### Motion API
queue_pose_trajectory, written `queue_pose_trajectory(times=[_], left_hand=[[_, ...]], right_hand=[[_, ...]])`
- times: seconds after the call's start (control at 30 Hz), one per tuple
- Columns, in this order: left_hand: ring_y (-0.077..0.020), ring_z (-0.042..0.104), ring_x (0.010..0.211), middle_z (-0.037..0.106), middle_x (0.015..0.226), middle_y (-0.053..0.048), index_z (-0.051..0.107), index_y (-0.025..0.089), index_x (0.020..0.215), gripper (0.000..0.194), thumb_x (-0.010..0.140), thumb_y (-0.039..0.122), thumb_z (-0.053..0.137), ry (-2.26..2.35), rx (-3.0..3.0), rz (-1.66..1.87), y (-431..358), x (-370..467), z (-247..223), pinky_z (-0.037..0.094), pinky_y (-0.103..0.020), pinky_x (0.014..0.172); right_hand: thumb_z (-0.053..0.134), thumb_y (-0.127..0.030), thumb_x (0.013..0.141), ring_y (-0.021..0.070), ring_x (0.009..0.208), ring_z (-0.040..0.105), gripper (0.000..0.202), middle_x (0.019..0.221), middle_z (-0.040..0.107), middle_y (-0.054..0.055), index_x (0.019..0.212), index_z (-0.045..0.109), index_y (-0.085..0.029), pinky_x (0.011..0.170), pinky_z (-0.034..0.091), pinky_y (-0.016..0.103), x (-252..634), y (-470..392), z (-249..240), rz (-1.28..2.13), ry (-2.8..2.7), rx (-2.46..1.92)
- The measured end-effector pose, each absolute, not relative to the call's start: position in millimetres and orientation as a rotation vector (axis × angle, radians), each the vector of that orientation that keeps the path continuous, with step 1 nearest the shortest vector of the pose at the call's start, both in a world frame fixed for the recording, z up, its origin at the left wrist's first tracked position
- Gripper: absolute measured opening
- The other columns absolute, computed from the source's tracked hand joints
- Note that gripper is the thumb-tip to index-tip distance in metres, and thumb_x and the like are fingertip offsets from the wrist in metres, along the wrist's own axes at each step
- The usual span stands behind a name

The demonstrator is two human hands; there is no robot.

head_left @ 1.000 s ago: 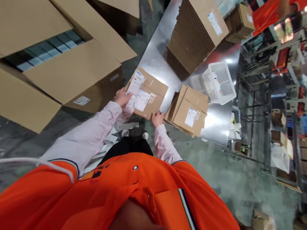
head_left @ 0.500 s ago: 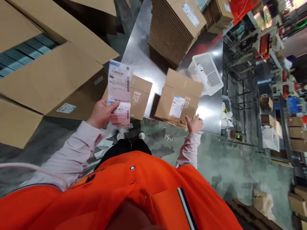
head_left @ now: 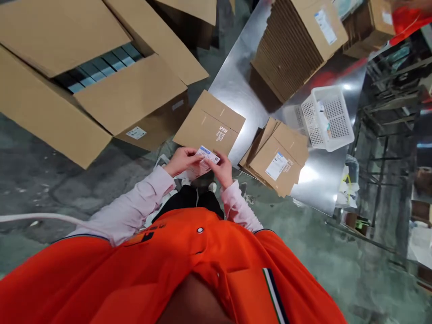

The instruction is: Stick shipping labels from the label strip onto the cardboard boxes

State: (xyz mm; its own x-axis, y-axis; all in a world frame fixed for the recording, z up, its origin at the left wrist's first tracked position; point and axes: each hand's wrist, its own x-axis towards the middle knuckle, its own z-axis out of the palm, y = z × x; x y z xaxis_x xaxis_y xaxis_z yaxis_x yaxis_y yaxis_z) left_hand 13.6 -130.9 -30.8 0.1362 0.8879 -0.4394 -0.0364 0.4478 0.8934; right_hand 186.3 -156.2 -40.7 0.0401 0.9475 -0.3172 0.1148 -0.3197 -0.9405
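Note:
Between my two hands is a strip of printed shipping labels (head_left: 208, 154), blue-edged at the top, its lower part bent toward me. My left hand (head_left: 183, 161) pinches its left side. My right hand (head_left: 221, 168) has its fingers closed on the right side. Just beyond them a flat brown carton (head_left: 211, 121) with white print lies at the metal table's near edge. To the right, a small pile of flattened cartons has a labelled carton (head_left: 278, 157) on top, apart from both hands.
A large open box (head_left: 135, 99) holding several dark packs stands at the left. On the metal table (head_left: 232, 72) are a tall stack of flattened cartons (head_left: 286, 49) and a white plastic basket (head_left: 332, 119). A white cable (head_left: 50, 217) runs beside my left sleeve.
My right hand has left the labelled carton and come over to the label strip. My left hand has lowered the strip, which is now bent. The view has shifted left.

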Motion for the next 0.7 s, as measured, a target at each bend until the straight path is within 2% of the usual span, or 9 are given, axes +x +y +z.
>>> queue_pose_trajectory(times=[0.1, 0.2, 0.27, 0.33, 0.4, 0.47, 0.53, 0.6, 0.7], left_hand=[[-0.0141, 0.054, 0.060, 0.062, 0.060, -0.002, 0.067, 0.012, 0.062, 0.041, 0.059, 0.049, 0.085, 1.406, 0.886, 0.878, -133.6, 21.1, -45.9, 0.043, -0.023, 0.058], [-0.0115, 0.048, 0.055, 0.048, 0.051, 0.002, 0.048, 0.016, 0.051, 0.046, 0.065, 0.046, 0.080, 1.547, 0.851, 0.995, -136.4, 30.0, -64.4, 0.036, -0.022, 0.054], [-0.0139, 0.054, 0.059, 0.054, 0.056, 0.001, 0.051, 0.016, 0.056, 0.044, 0.063, 0.048, 0.081, 1.524, 0.805, 0.991, -134.9, 32.3, -78.1, 0.041, -0.024, 0.058], [-0.0200, 0.064, 0.070, 0.068, 0.071, -0.004, 0.064, 0.014, 0.070, 0.044, 0.052, 0.047, 0.088, 1.409, 0.732, 0.885, -132.0, 30.6, -93.1, 0.049, -0.028, 0.065], [-0.0278, 0.070, 0.084, 0.075, 0.087, -0.010, 0.072, 0.013, 0.084, 0.058, 0.040, 0.043, 0.093, 1.290, 0.641, 0.755, -131.4, 25.4, -109.0, 0.054, -0.035, 0.075], [-0.0337, 0.071, 0.095, 0.077, 0.095, -0.015, 0.074, 0.012, 0.086, 0.063, 0.033, 0.039, 0.095, 1.229, 0.545, 0.672, -136.8, 17.1, -125.0, 0.056, -0.039, 0.084], [-0.0366, 0.070, 0.102, 0.077, 0.098, -0.016, 0.076, 0.014, 0.083, 0.061, 0.030, 0.036, 0.096, 1.223, 0.471, 0.630, -150.7, 6.0, -139.0, 0.056, -0.042, 0.090], [-0.0378, 0.070, 0.106, 0.077, 0.099, -0.017, 0.076, 0.015, 0.081, 0.058, 0.030, 0.035, 0.096, 1.257, 0.440, 0.599, -172.7, -7.9, -148.9, 0.056, -0.043, 0.093], [-0.0377, 0.068, 0.111, 0.077, 0.101, -0.016, 0.077, 0.016, 0.080, 0.055, 0.033, 0.039, 0.094, 1.337, 0.483, 0.535, -210.7, -31.7, -153.4, 0.057, -0.042, 0.095]], right_hand=[[0.083, -0.049, 0.072, 0.0234, 0.089, 0.074, 0.037, 0.093, 0.079, 0.007, 0.092, 0.077, -0.019, 0.090, 0.060, 0.038, 195.4, -132.0, -38.3, 1.304, -1.232, -1.545], [0.082, -0.048, 0.072, 0.0207, 0.076, 0.071, 0.032, 0.079, 0.076, 0.004, 0.081, 0.074, -0.018, 0.078, 0.060, 0.035, 194.7, -115.6, -46.4, 1.368, -1.329, -1.583], [0.081, -0.044, 0.074, 0.0193, 0.073, 0.069, 0.029, 0.074, 0.072, 0.003, 0.076, 0.071, -0.017, 0.075, 0.058, 0.034, 192.4, -102.6, -57.4, 1.375, -1.384, -1.620], [0.080, -0.036, 0.076, 0.0195, 0.080, 0.067, 0.023, 0.076, 0.070, 0.003, 0.071, 0.069, -0.017, 0.082, 0.056, 0.035, 191.3, -80.5, -70.4, 1.250, -1.518, -1.670], [0.079, -0.027, 0.076, 0.0213, 0.093, 0.066, 0.016, 0.085, 0.070, 0.005, 0.070, 0.069, -0.016, 0.094, 0.052, 0.037, 192.1, -48.7, -83.2, 0.993, -1.636, -1.771], [0.078, -0.024, 0.076, 0.0235, 0.107, 0.062, 0.012, 0.100, 0.069, 0.009, 0.074, 0.072, -0.014, 0.103, 0.047, 0.040, 194.1, -13.1, -94.3, 0.759, -1.675, -1.917], [0.078, -0.026, 0.078, 0.0254, 0.118, 0.058, 0.015, 0.115, 0.066, 0.013, 0.085, 0.075, -0.013, 0.108, 0.044, 0.042, 195.9, 17.8, -102.9, 0.627, -1.693, -2.051], [0.078, -0.031, 0.080, 0.0285, 0.128, 0.052, 0.037, 0.132, 0.059, 0.017, 0.112, 0.073, -0.012, 0.111, 0.040, 0.046, 195.6, 37.8, -108.9, 0.535, -1.740, -2.146], [0.071, -0.042, 0.088, 0.0357, 0.148, 0.031, 0.075, 0.158, 0.035, 0.026, 0.150, 0.046, -0.008, 0.119, 0.023, 0.060, 186.2, 42.3, -115.9, 0.367, -1.970, -2.137]])
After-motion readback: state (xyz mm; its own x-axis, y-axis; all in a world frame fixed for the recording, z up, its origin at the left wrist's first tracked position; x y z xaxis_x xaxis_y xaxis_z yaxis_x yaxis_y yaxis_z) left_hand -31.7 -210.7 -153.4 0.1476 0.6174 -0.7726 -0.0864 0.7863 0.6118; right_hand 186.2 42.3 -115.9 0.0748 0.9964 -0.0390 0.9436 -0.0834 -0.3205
